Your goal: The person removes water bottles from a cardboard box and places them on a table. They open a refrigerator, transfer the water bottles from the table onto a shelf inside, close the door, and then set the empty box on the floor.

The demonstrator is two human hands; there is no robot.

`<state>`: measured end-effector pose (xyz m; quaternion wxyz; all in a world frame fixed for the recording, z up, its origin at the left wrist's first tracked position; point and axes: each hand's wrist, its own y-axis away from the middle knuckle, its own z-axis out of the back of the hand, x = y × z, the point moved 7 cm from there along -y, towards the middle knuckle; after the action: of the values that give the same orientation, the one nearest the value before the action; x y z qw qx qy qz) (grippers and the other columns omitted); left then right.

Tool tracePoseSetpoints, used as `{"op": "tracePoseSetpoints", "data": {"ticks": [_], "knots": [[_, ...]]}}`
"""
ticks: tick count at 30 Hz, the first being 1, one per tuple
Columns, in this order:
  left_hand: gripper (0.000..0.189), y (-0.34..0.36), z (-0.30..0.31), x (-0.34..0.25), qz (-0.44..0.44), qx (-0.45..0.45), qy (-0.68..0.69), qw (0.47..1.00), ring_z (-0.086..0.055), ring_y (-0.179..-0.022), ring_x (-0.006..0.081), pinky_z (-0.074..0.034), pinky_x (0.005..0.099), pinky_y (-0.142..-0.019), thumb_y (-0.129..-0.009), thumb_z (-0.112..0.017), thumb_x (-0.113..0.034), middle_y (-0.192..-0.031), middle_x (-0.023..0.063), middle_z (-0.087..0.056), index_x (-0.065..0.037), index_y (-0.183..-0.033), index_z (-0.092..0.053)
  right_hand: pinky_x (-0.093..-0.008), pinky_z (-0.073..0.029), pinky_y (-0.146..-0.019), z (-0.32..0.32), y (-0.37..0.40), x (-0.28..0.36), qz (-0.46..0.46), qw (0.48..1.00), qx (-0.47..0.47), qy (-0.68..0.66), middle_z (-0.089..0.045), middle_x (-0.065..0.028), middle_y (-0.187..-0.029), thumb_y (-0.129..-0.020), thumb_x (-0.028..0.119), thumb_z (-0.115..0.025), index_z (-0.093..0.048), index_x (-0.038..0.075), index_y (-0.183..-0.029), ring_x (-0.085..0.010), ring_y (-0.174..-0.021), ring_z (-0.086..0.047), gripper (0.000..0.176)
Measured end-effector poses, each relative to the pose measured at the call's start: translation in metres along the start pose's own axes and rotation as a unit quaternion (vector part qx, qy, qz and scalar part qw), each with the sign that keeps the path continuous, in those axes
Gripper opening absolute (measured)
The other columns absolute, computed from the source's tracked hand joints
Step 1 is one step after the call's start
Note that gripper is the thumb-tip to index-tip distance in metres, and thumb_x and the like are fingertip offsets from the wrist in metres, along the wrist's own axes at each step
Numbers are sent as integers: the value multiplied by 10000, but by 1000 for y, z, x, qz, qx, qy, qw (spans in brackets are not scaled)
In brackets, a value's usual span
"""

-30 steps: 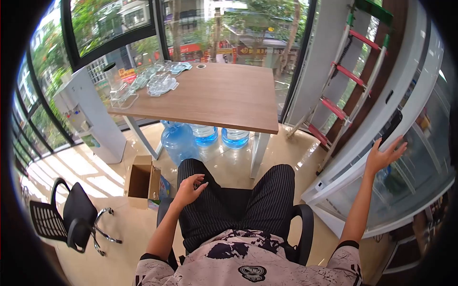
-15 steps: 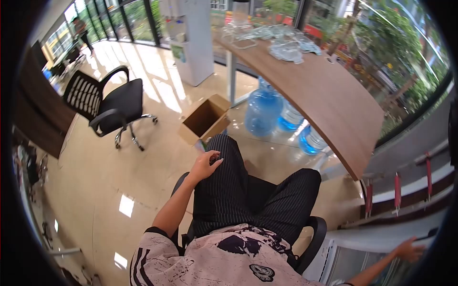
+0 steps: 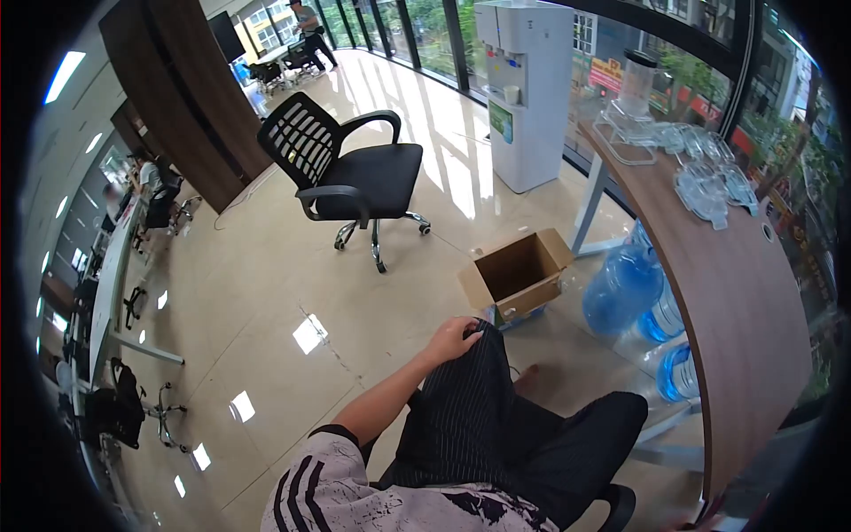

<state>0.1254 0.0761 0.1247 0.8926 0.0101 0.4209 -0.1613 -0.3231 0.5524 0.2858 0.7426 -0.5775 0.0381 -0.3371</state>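
Observation:
My left hand (image 3: 452,340) rests on my left knee, on dark pinstriped trousers (image 3: 465,399). Its fingers curve loosely over the cloth and appear to hold nothing. Just beyond the knee, on the floor, stands an open cardboard box (image 3: 519,275); its flaps are spread and no contents show. My right hand is out of the picture. To the right, a wooden-topped table (image 3: 753,328) carries several clear plastic pieces (image 3: 709,182) and a clear container with a dark lid (image 3: 636,80).
Large blue water bottles (image 3: 623,288) stand under the table. A black swivel chair (image 3: 368,177) is ahead, with a white water dispenser (image 3: 527,97) behind it. Desks (image 3: 111,275) and seated people line the left; another person (image 3: 310,31) stands far back.
My view has swung left and up, so the box, chair and table sit further right. My right hand, earlier at the lower right by a dark handle, has left view. My left hand stays on the knee.

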Motion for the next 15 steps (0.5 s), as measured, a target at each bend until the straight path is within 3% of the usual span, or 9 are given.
{"op": "tracePoseSetpoints", "data": {"ticks": [4,6,7,9,12,14,15], "knots": [[259,-27,-17,21,12,11,-48,999,-609,-896,315,-477,396,-806,-776,-654,-190,-922,169,-644,0,-949,-620,-438,-366,-948,-94,72,79,-24,940,316,-129,-493,-223,-1212,-882,512,-456,-411,0,-1294,-375,-1111,-483,659],[267,-44,-34,38,2,30,-59,998,-603,-913,324,-470,402,-825,-769,-653,-188,-930,173,-642,-2,-957,-619,-478,-381,-949,-123,93,102,17,861,504,-68,-480,-207,-1249,-793,353,-628,-416,81,-1320,-389,-1143,-468,631],[281,-56,-42,48,12,27,-75,997,-597,-929,331,-467,404,-835,-759,-657,-188,-945,174,-639,-3,-968,-617,-478,-381,-949,-125,89,112,7,861,506,-52,-480,-207,-1249,-793,353,-628,-416,81,-1320,-389,-1143,-468,631],[313,-82,-60,75,13,17,-97,995,-588,-950,341,-461,407,-852,-743,-668,-198,-975,174,-634,-8,-986,-613,-421,-370,-978,-136,104,128,-38,759,649,-27,-467,-208,-1270,-783,300,-651,-392,46,-1325,-367,-1176,-450,652],[429,-118,-87,102,-13,25,-115,993,-573,-991,345,-450,411,-884,-726,-690,-241,-1041,193,-613,7,-1061,-584,-429,-376,-975,-131,115,123,-31,722,687,68,-460,-217,-1273,-790,327,-644,-377,41,-1329,-374,-1182,-443,666],[494,-129,-105,112,-37,41,-143,988,-564,-1013,348,-445,410,-896,-723,-697,-254,-1063,205,-602,21,-1106,-553,-440,-375,-976,-126,120,109,-72,722,682,92,-458,-214,-1277,-799,332,-638,-359,41,-1338,-377,-1180,-446,673],[559,-136,-113,113,-53,38,-181,981,-555,-1036,351,-440,410,-909,-719,-705,-268,-1084,217,-590,35,-1151,-522,-468,-379,-962,-123,128,99,-104,723,678,82,-438,-239,-1289,-811,370,-619,-334,46,-1360,-426,-1162,-445,698]]}}
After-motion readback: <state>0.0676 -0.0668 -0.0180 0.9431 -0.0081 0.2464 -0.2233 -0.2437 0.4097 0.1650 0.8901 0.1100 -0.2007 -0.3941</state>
